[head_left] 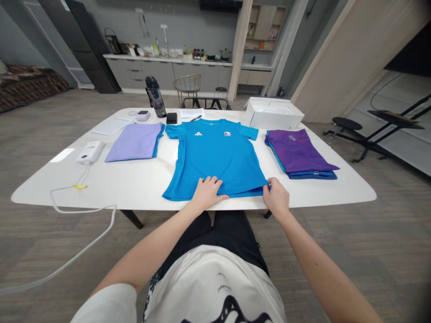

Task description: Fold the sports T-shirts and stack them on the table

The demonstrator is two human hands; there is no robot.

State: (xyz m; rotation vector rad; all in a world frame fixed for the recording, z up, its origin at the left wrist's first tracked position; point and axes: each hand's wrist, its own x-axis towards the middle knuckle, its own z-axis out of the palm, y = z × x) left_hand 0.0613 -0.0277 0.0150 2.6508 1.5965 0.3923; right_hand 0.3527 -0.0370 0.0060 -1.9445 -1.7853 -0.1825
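A blue short-sleeved T-shirt (215, 152) lies spread out, front up, on the white table (141, 181), its hem toward me. My left hand (209, 192) rests on the shirt near the middle of the hem, fingers stretched out over the cloth. At the hem's right corner, my right hand (276, 195) pinches the edge of the shirt, and the front layer there is slightly raised from the back layer. A folded lilac garment (136, 140) with blue cloth under it lies to the left. On the right is a stack of folded clothes with a purple shirt (299, 148) on top.
Behind the shirt stand a dark water bottle (156, 98), a black wallet-like item (171, 118), papers (191, 113) with a pen, and a white box (274, 113). A white power strip (90, 152) trails its cable off the table's front left edge.
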